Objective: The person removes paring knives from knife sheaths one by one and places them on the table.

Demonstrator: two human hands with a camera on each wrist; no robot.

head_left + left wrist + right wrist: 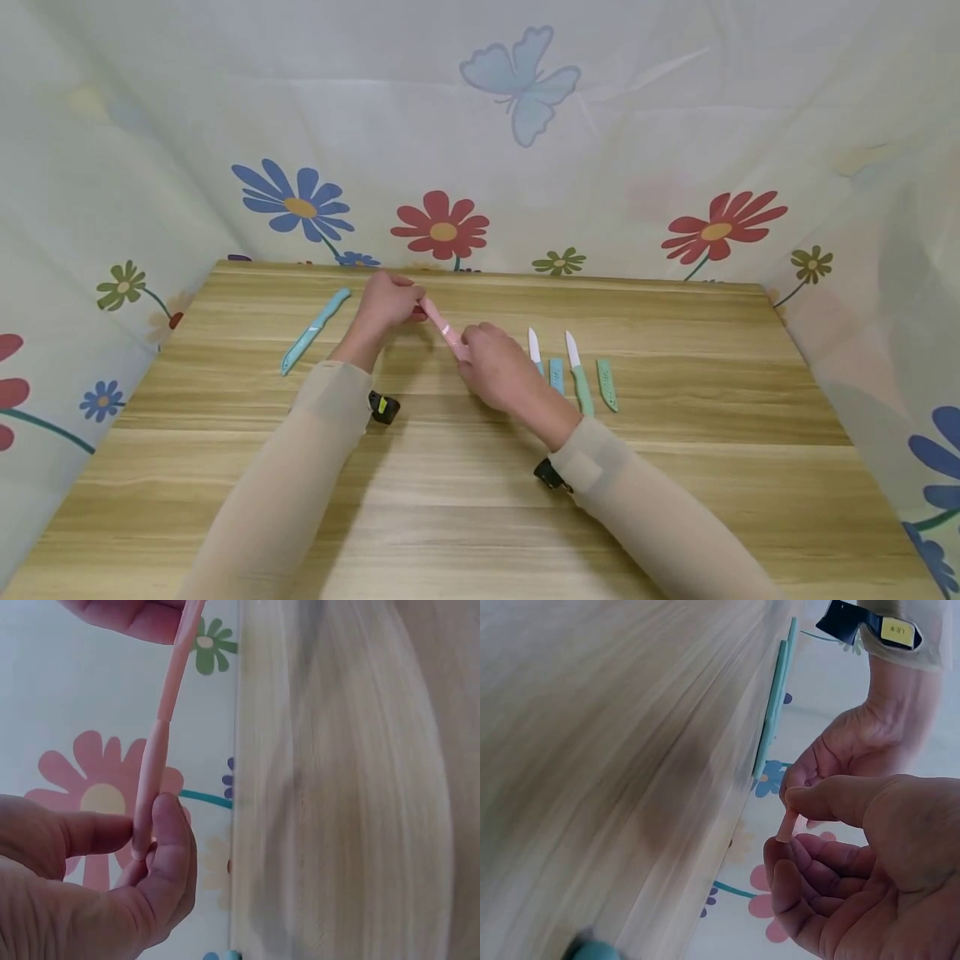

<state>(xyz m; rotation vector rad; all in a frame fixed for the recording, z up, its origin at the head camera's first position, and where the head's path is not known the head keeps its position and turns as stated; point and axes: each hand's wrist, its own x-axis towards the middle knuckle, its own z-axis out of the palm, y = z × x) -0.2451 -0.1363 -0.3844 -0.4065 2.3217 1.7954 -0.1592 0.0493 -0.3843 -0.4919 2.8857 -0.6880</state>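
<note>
A pink paring knife in its pink sheath [442, 323] slants between both hands, above the table. My left hand [392, 300] pinches the rounded handle end [150, 780] between thumb and fingers. At the other end my right hand [498, 367] grips the flatter sheath [178, 675]. A seam between handle and sheath shows in the left wrist view. In the right wrist view only a short pink piece [787, 825] appears between the right thumb and fingers, the rest being hidden.
On the wooden table [450, 517], a sheathed blue knife [315, 332] lies at the left. Right of my right hand lie a white-bladed blue knife [534, 346], a blue sheath [557, 375], a white-bladed green knife [581, 383] and a green sheath [607, 383]. Flowered cloth [360, 108] surrounds the table.
</note>
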